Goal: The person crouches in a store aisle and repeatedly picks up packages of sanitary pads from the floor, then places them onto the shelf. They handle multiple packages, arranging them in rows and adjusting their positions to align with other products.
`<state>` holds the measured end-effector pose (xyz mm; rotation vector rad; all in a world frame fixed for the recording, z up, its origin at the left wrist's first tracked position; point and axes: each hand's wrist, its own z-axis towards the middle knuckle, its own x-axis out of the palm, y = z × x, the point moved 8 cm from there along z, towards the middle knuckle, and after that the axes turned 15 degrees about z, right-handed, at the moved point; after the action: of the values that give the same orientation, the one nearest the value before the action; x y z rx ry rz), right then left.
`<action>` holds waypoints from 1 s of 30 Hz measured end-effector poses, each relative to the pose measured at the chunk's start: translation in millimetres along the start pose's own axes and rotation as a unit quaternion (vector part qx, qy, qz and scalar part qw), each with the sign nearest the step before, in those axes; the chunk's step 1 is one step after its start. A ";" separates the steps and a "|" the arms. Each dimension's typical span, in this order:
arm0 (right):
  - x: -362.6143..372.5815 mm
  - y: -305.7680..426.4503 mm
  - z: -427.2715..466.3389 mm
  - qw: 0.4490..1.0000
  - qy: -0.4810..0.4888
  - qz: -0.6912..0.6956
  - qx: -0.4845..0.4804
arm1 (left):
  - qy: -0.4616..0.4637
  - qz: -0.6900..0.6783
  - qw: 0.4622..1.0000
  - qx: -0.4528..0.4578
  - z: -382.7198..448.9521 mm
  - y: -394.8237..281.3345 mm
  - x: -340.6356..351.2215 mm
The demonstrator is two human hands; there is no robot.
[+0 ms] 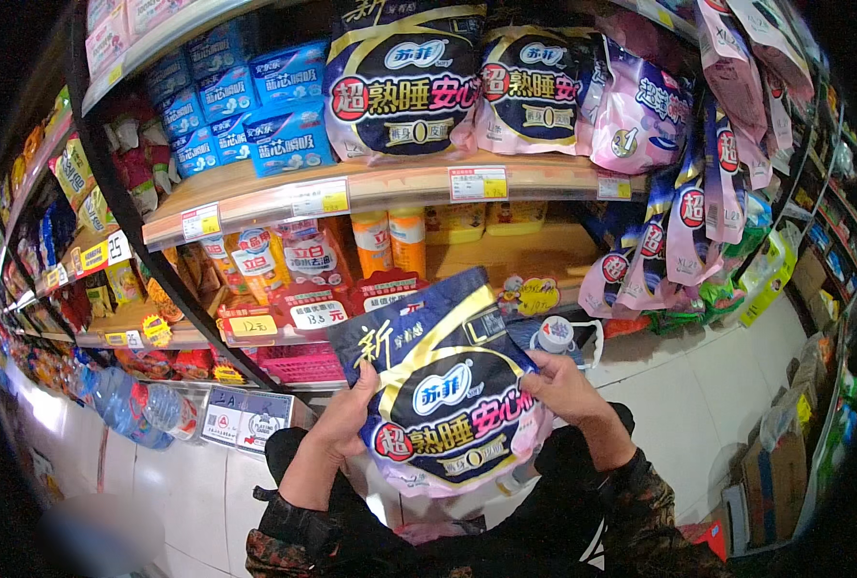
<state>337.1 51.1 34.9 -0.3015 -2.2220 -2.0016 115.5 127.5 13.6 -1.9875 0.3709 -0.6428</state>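
Observation:
A dark blue and pink plastic package of Sofy sanitary pants [446, 390] is held up in front of my body, its printed front facing me. My left hand [345, 415] grips its left edge, thumb on the front. On the right edge, my right hand [573, 390] pinches the package near its upper corner. Two similar dark packages [407, 94] [533, 90] stand on the wooden shelf [399, 173] above, beside a pink pouch [638, 108] on their right and stacked blue sanitary pad packs [291, 141] on their left.
Narrow packages [688, 209] hang at the shelf's right end. Orange detergent bottles [407, 242] stand on the lower shelf. Large water bottles [129, 404] lie on the tiled floor at left, near a box of playing cards [246, 419]. Cardboard [775, 484] stands at right.

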 end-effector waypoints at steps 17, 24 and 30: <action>-8.9 -5.2 -3.2 0.990 -0.066 0.027 -0.125 | 0.002 0.003 0.993 0.118 0.2 -46.3 7.5; 1.0 31.1 -0.6 0.968 -0.104 -0.082 -0.215 | 0.023 0.033 0.992 0.122 5.5 -52.8 13.9; -42.1 31.0 6.8 0.946 -0.190 0.034 -0.262 | 0.019 0.181 0.969 0.165 -3.0 -39.0 19.0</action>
<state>385.5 58.5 54.3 -0.8730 -1.7641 -2.6484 128.9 134.3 54.5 -1.5408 0.5930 -0.4739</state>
